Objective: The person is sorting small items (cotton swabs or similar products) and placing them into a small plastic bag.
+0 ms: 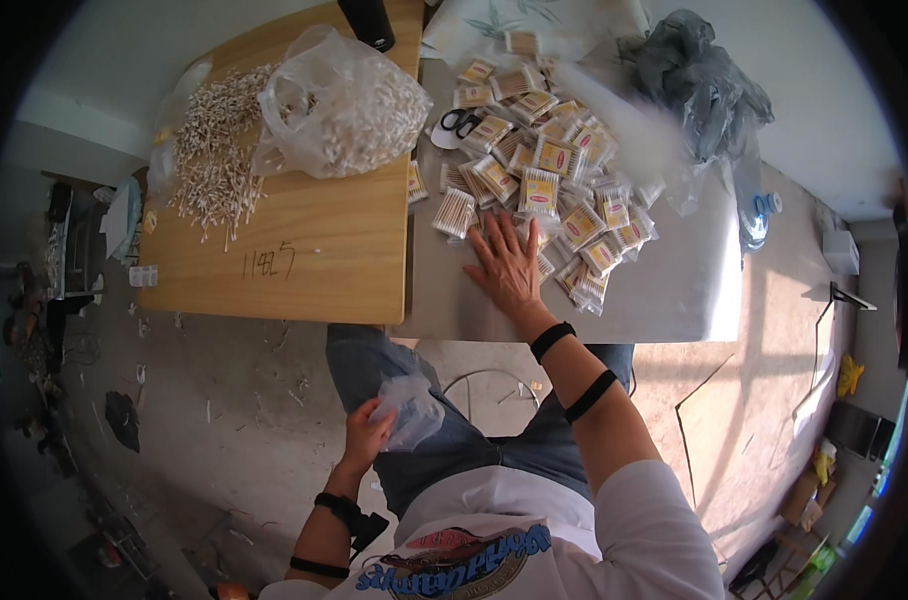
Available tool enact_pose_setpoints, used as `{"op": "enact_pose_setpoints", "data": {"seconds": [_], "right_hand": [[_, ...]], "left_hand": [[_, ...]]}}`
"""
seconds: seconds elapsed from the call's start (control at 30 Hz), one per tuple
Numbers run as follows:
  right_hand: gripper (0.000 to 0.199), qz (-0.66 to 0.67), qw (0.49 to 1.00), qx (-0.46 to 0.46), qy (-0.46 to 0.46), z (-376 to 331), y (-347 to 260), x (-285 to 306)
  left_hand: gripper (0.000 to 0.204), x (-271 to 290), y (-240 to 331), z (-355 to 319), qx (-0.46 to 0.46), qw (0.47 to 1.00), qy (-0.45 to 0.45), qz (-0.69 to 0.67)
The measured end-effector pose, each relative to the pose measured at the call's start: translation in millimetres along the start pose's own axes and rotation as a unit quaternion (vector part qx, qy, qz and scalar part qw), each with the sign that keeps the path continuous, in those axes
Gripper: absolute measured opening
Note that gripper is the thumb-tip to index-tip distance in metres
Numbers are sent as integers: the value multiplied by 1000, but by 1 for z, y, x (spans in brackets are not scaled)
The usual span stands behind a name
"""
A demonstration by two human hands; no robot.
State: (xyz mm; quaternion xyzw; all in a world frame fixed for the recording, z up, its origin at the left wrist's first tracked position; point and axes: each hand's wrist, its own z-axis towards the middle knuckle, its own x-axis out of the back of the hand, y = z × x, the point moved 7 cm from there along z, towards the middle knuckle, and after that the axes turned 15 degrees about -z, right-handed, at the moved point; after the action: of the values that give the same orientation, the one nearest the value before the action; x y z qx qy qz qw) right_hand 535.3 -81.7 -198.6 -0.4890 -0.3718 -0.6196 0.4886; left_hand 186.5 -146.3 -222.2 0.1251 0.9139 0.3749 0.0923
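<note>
My left hand (366, 432) pinched a clear plastic bag (410, 408) over my lap, below the grey table (674, 290). My right hand (506, 268) lay flat, fingers spread, at the near edge of the heap of cotton swab packets (534, 170). I judged the step as gathering packets; next called for closing those fingers on one.

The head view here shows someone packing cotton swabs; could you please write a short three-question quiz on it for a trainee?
1. True or false: the right hand rests flat on the pile of small swab packets.
2. What does the left hand hold? A) scissors B) a clear plastic bag C) a bottle
3. The loose swabs lie on the ____ board.

Key: 1 true; 2 B; 3 wooden.
</note>
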Motion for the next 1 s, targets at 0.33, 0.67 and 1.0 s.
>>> {"op": "enact_pose_setpoints", "data": {"seconds": [0.33,0.67,1.0], "right_hand": [[59,20,996,85,1,88,-68,-5],[48,-28,998,41,31,108,-21,-46],[42,-100,994,45,-1,76,67,-34]], "left_hand": [[15,-7,10,-3,-5,999,-16,45],[14,6,-1,-2,21,999,28,15],[12,-3,1,6,-2,999,-25,41]]}}
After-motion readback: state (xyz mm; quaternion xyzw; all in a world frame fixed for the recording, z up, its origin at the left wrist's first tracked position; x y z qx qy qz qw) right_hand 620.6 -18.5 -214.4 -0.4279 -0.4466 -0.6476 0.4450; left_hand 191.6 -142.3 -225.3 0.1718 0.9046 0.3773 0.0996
